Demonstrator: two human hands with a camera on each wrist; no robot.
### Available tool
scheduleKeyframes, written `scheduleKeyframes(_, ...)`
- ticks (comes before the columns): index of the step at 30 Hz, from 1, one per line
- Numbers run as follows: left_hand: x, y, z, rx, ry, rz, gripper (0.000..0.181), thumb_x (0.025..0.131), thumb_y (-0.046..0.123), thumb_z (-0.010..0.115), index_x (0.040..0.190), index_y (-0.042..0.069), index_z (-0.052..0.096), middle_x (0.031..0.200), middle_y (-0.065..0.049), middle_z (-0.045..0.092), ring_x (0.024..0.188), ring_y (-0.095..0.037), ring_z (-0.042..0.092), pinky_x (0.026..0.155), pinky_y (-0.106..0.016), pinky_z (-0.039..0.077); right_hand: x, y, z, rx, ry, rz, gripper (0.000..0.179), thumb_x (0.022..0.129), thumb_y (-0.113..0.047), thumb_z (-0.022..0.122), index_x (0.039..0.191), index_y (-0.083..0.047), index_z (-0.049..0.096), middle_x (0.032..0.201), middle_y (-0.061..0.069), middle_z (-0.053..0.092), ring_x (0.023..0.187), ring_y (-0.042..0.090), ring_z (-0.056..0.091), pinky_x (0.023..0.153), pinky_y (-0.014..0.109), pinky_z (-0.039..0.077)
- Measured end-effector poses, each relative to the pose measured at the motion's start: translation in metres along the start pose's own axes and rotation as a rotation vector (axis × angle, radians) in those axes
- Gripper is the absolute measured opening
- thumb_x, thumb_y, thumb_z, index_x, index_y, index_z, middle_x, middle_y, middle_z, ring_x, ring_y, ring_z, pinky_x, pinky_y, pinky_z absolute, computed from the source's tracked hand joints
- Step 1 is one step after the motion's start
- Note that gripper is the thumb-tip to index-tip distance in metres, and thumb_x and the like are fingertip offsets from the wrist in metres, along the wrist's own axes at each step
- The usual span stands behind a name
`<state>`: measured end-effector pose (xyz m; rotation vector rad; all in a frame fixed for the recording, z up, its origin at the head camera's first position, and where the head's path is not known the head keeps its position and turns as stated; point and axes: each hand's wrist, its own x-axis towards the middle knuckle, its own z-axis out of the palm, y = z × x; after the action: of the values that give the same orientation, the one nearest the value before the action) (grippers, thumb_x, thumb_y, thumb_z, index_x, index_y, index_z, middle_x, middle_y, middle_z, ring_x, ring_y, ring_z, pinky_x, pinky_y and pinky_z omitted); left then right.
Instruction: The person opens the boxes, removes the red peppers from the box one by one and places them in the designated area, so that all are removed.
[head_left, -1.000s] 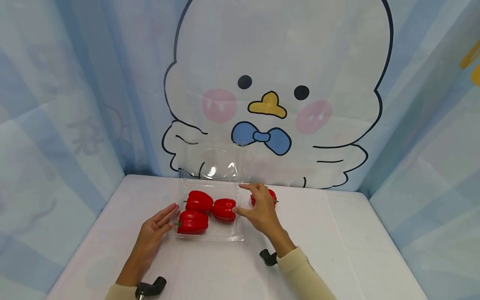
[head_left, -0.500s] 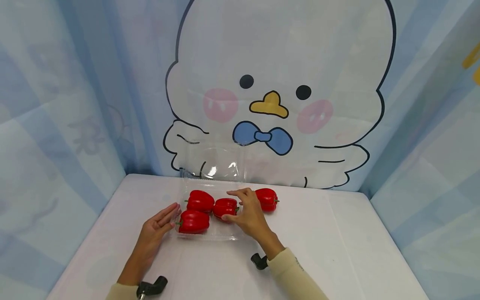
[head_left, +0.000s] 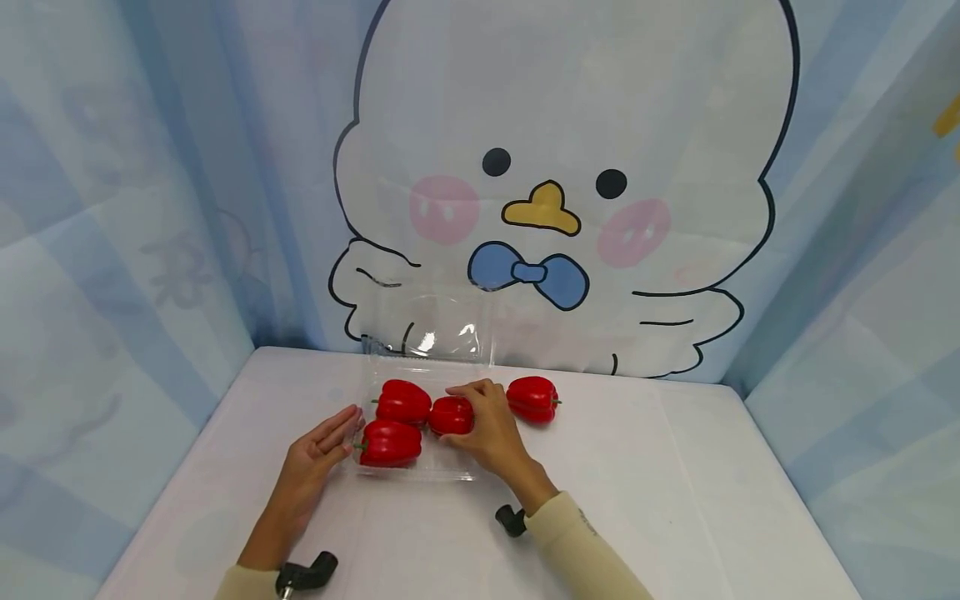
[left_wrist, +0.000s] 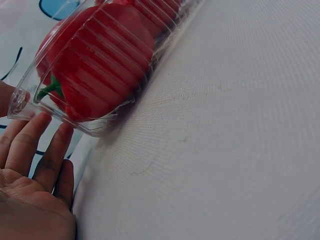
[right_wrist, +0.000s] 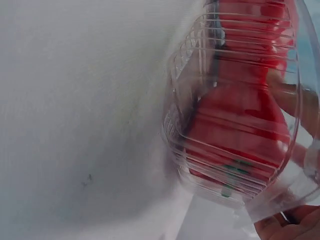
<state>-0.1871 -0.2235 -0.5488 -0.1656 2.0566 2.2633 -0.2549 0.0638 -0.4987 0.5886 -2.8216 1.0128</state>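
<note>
Three red bell peppers lie in a clear plastic clamshell box (head_left: 450, 468), its lid (head_left: 450, 329) raised at the back. My right hand (head_left: 491, 429) reaches over the box's right side and holds the right-hand bell pepper (head_left: 452, 415) between thumb and fingers. That pepper's green stem (right_wrist: 230, 182) shows through the ribbed wall in the right wrist view. At the box's left side, my left hand (head_left: 307, 462) touches the rim and wall with fairly straight fingers. Nearest to it is the front-left bell pepper (head_left: 390, 443), with another bell pepper (head_left: 403, 402) behind.
One more red bell pepper (head_left: 532, 399) lies on the white table (head_left: 637, 500), right of the box and just beyond my right hand. A curtain (head_left: 675, 250) with a cartoon bird hangs behind the table. Black wrist mounts (head_left: 307, 573) sit below both hands.
My right hand has moved left from the box's right edge onto the right-hand pepper inside. The pepper outside the box has come into full view. My left hand stays at the box's left side.
</note>
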Motion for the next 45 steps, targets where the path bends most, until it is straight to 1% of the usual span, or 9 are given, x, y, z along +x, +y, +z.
scheduleKeyframes(4, 0.0, 0.001, 0.001, 0.011, 0.0, 0.005, 0.063, 0.106, 0.013, 0.065, 0.164, 0.015, 0.041, 0.167, -0.002, 0.045, 0.139, 0.008, 0.054, 0.107, -0.011, 0.047, 0.002, -0.001, 0.003, -0.021, -0.012, -0.012, 0.067, 0.078, -0.021, 0.096, 0.138, -0.019, 0.069, 0.137, 0.008, 0.061, 0.13, 0.027, 0.052, 0.104, 0.045, 0.06)
scheduleKeyframes(8, -0.001, 0.002, 0.003, 0.017, 0.003, 0.003, 0.063, 0.106, 0.013, 0.065, 0.164, 0.015, 0.041, 0.167, -0.002, 0.045, 0.141, 0.007, 0.053, 0.107, -0.012, 0.047, 0.003, -0.001, 0.005, -0.023, -0.014, -0.015, 0.063, 0.078, -0.016, 0.095, 0.137, -0.017, 0.07, 0.138, 0.01, 0.062, 0.131, 0.028, 0.051, 0.107, 0.046, 0.058)
scheduleKeyframes(12, -0.002, 0.002, 0.002, 0.012, 0.004, 0.006, 0.063, 0.106, 0.014, 0.066, 0.164, 0.015, 0.041, 0.167, -0.002, 0.045, 0.142, 0.006, 0.052, 0.106, -0.011, 0.047, 0.004, 0.0, 0.006, -0.02, -0.009, -0.023, 0.062, 0.079, -0.015, 0.095, 0.135, -0.016, 0.071, 0.137, 0.01, 0.062, 0.13, 0.028, 0.052, 0.107, 0.046, 0.058)
scheduleKeyframes(19, -0.002, 0.0, 0.001, -0.004, -0.001, 0.022, 0.064, 0.105, 0.016, 0.068, 0.164, 0.013, 0.042, 0.167, -0.004, 0.044, 0.134, 0.014, 0.055, 0.106, -0.011, 0.048, 0.003, -0.001, 0.004, 0.022, -0.008, -0.013, 0.062, 0.079, -0.015, 0.095, 0.136, -0.017, 0.071, 0.135, 0.009, 0.062, 0.129, 0.027, 0.052, 0.105, 0.046, 0.059)
scheduleKeyframes(24, -0.002, 0.001, 0.001, -0.003, -0.001, 0.013, 0.065, 0.105, 0.017, 0.068, 0.164, 0.014, 0.041, 0.168, -0.003, 0.044, 0.138, 0.01, 0.054, 0.106, -0.012, 0.048, 0.002, -0.002, 0.001, 0.041, 0.011, -0.007, 0.063, 0.079, -0.015, 0.095, 0.137, -0.017, 0.071, 0.135, 0.009, 0.062, 0.129, 0.027, 0.052, 0.105, 0.046, 0.059)
scheduleKeyframes(28, -0.002, 0.001, 0.002, -0.004, 0.0, 0.013, 0.065, 0.105, 0.017, 0.068, 0.164, 0.014, 0.041, 0.168, -0.002, 0.044, 0.139, 0.01, 0.053, 0.106, -0.011, 0.048, 0.002, -0.005, -0.003, 0.051, 0.03, -0.008, 0.064, 0.079, -0.015, 0.095, 0.138, -0.018, 0.07, 0.135, 0.007, 0.061, 0.13, 0.026, 0.053, 0.103, 0.046, 0.061)
scheduleKeyframes(33, -0.003, 0.002, 0.002, -0.009, -0.003, 0.025, 0.065, 0.105, 0.015, 0.067, 0.164, 0.012, 0.04, 0.168, -0.005, 0.043, 0.132, 0.016, 0.055, 0.105, -0.009, 0.048, 0.002, -0.009, -0.011, 0.055, 0.052, -0.015, 0.064, 0.079, -0.016, 0.095, 0.138, -0.02, 0.07, 0.135, 0.006, 0.061, 0.129, 0.025, 0.053, 0.101, 0.045, 0.062)
scheduleKeyframes(37, -0.003, 0.003, 0.003, -0.01, 0.005, 0.017, 0.064, 0.106, 0.013, 0.066, 0.164, 0.012, 0.041, 0.168, -0.005, 0.043, 0.13, 0.017, 0.056, 0.105, -0.01, 0.048, 0.002, -0.014, -0.019, 0.068, 0.065, -0.014, 0.067, 0.078, -0.014, 0.096, 0.138, -0.02, 0.069, 0.136, 0.007, 0.061, 0.131, 0.026, 0.052, 0.099, 0.047, 0.063)
scheduleKeyframes(45, -0.003, 0.003, 0.003, 0.011, 0.009, -0.002, 0.065, 0.106, 0.017, 0.068, 0.165, 0.015, 0.04, 0.167, -0.001, 0.045, 0.14, 0.007, 0.054, 0.106, -0.012, 0.049, 0.001, -0.02, -0.032, 0.067, 0.099, -0.016, 0.068, 0.076, -0.015, 0.096, 0.139, -0.02, 0.069, 0.137, 0.007, 0.06, 0.134, 0.028, 0.052, 0.095, 0.049, 0.065)
